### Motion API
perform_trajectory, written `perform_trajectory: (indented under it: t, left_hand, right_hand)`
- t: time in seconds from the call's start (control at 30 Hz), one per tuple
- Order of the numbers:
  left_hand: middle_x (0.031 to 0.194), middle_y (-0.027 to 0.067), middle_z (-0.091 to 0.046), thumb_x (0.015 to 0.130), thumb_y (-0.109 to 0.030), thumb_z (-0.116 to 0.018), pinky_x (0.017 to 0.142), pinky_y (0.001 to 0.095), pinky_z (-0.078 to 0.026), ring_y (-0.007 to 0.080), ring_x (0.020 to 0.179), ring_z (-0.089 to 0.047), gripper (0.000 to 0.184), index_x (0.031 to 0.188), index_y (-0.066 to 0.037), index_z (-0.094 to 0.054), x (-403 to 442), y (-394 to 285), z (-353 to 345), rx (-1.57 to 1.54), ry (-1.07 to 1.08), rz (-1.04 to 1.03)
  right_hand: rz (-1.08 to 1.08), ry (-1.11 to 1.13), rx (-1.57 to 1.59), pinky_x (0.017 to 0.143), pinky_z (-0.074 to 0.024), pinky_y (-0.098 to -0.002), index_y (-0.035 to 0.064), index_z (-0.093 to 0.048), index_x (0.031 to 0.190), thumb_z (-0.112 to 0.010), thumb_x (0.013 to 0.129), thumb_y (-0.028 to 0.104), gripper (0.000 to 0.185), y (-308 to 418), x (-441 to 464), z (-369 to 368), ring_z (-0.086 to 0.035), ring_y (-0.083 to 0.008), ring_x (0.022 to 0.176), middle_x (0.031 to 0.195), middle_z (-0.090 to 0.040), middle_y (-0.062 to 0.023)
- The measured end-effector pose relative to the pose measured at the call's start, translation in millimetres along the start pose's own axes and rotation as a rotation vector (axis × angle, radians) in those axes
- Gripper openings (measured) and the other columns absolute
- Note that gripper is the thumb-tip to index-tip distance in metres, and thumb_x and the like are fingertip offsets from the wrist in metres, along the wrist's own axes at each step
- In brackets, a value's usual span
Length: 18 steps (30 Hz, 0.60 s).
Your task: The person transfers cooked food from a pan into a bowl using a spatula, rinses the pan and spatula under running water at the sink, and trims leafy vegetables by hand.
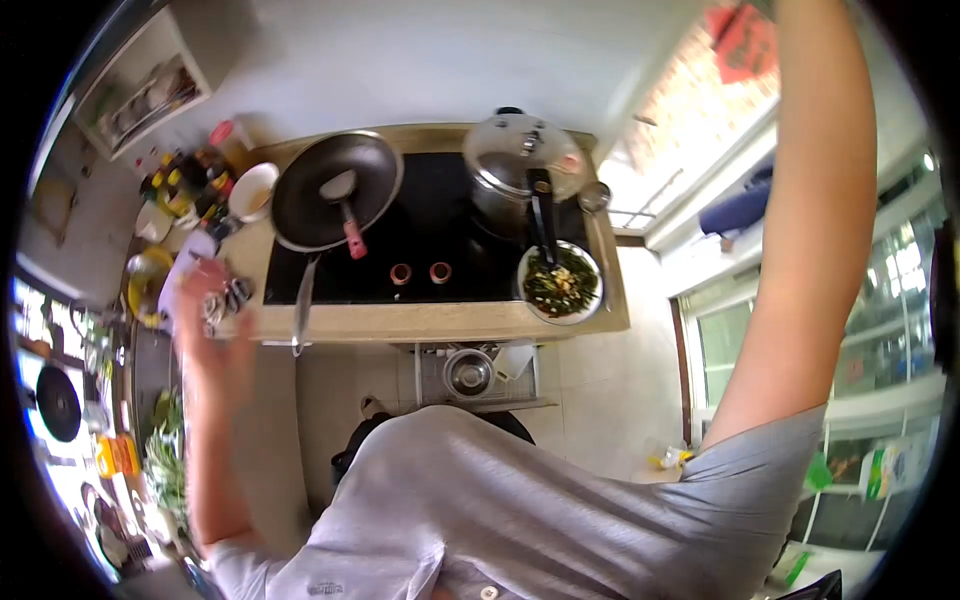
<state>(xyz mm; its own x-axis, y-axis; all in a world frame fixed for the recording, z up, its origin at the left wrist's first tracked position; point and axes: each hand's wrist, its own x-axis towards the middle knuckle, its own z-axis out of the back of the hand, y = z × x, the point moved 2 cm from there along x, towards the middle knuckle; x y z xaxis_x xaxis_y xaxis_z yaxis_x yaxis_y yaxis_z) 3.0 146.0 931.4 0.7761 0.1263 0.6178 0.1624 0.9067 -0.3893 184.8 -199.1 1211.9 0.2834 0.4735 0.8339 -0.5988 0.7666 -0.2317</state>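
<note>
My left hand (212,335) is raised at the left end of the counter, smeared by motion; its fingers cannot be made out clearly. A wok (300,205) with a pink-handled spatula (350,225) inside sits on the black cooktop (430,210). Right of it stands a lidded pot (490,190) with a long black handle. A bowl of cooked greens (560,283) rests at the counter's right front, under the end of that handle. My right arm stretches up past the top edge at the right, so my right hand is out of view.
Bottles (180,185) and a white bowl (254,192) stand at the back left of the counter. An open drawer (430,382) holding a steel bowl (469,373) juts out below the cooktop. A glazed window (865,330) is at the right.
</note>
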Motion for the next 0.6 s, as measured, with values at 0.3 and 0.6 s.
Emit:
perform_trajectory:
  t: [0.3, 0.6]
  left_hand:
    - [0.081, 0.0053, -0.068, 0.093, -0.014, -0.067, 0.066, 0.0244, -0.049, 0.0087, 0.074, -0.061, 0.015, 0.099, 0.0, -0.066, -274, 98, -54, -0.389, -0.041, 1.107]
    - [0.084, 0.0044, -0.069, 0.095, -0.022, -0.064, 0.071, 0.0278, -0.05, 0.0118, 0.078, -0.063, 0.027, 0.099, 0.004, -0.066, -243, 153, -43, -0.399, 0.021, 1.142]
  right_hand:
    - [0.08, 0.093, 0.475, 0.1, -0.0418, -0.0521, -0.0003, -0.066, 0.097, -0.076, 0.08, 0.018, 0.027, 113, -243, -125, -0.059, -0.0385, 0.112, 0.112, -0.064, -0.0181]
    - [-0.558, 0.31, 0.931, 0.087, -0.0508, -0.0372, -0.0037, -0.065, 0.105, -0.077, 0.082, 0.009, 0.029, 245, -317, -247, -0.065, -0.0297, 0.094, 0.104, -0.067, -0.017]
